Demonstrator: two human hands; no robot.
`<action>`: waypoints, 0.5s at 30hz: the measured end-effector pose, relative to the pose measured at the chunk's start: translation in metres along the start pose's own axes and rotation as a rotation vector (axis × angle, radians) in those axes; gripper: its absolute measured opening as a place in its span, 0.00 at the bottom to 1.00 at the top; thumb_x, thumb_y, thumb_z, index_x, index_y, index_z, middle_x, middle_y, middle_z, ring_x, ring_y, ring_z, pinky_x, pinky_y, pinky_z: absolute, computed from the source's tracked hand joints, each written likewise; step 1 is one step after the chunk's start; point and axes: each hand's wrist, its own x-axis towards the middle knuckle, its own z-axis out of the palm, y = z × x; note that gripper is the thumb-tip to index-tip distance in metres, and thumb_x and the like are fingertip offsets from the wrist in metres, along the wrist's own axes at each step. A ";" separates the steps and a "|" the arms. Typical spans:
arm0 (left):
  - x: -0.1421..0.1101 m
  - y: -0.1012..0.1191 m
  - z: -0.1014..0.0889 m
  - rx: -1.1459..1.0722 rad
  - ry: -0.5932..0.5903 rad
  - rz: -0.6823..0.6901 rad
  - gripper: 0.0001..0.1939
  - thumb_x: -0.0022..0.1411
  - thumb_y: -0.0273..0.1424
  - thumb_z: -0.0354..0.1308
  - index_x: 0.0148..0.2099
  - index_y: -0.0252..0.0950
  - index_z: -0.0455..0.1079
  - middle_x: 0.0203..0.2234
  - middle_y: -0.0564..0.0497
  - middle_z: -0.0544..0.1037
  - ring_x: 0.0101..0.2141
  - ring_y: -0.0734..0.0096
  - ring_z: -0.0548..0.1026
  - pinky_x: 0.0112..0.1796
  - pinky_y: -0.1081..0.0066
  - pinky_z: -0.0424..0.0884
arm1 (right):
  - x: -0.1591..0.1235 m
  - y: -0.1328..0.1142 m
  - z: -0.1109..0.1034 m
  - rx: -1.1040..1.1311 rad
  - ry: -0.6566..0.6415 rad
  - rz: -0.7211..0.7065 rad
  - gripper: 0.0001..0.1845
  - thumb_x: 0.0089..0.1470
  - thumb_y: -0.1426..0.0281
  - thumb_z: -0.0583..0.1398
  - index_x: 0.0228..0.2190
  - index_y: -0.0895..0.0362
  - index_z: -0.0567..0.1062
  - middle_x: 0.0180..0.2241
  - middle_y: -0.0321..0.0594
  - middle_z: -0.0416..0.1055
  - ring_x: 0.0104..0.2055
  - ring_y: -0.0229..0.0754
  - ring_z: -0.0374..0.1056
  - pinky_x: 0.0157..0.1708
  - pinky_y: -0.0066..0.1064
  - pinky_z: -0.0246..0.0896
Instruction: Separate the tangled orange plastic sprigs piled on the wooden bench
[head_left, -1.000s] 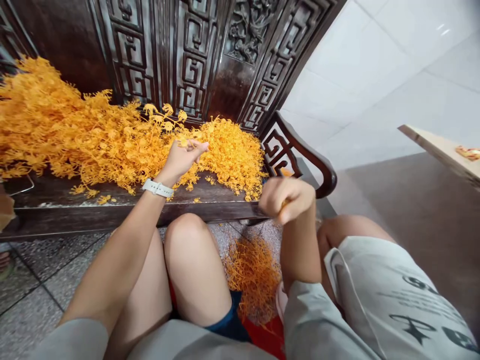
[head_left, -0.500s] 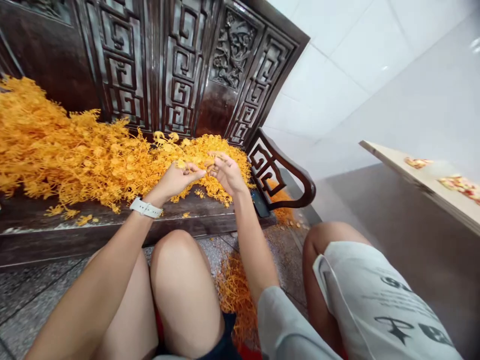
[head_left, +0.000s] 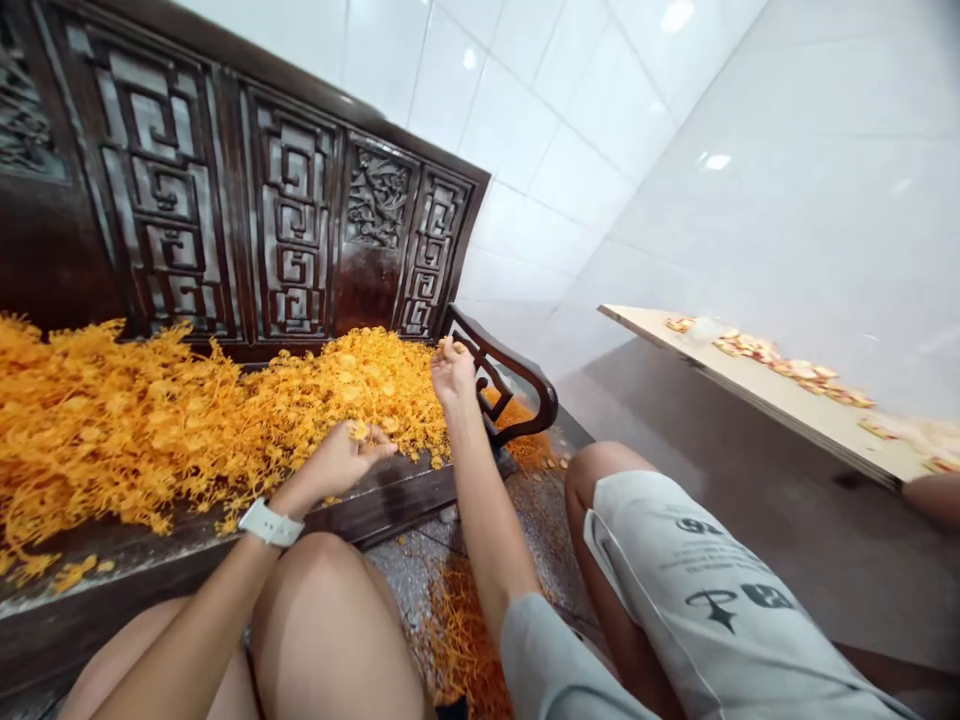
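Observation:
A big heap of orange plastic sprigs point(head_left: 150, 420) covers the seat of a dark carved wooden bench point(head_left: 225, 220). My left hand point(head_left: 341, 462), with a white watch point(head_left: 268, 523) on its wrist, pinches a small orange piece at the front edge of the heap. My right hand point(head_left: 451, 370) is raised over the heap's right end, near the bench armrest point(head_left: 517, 385), fingers curled on a small orange piece.
More orange sprigs point(head_left: 465, 640) lie on the speckled floor between my knees and beside the armrest. A light wooden board point(head_left: 765, 395) with small orange and red pieces stands at the right. White tiled walls rise behind.
The view has tilted up and swung right. My right hand has left the left hand and gone up and right toward the armrest. My left hand stays at the heap's front edge.

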 end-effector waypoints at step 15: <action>0.014 -0.014 -0.029 0.049 0.256 -0.192 0.29 0.61 0.61 0.59 0.37 0.38 0.76 0.14 0.58 0.62 0.19 0.71 0.57 0.26 0.69 0.53 | -0.011 0.016 -0.021 -0.017 -0.050 0.223 0.07 0.69 0.68 0.62 0.43 0.59 0.76 0.38 0.39 0.76 0.37 0.36 0.75 0.38 0.29 0.75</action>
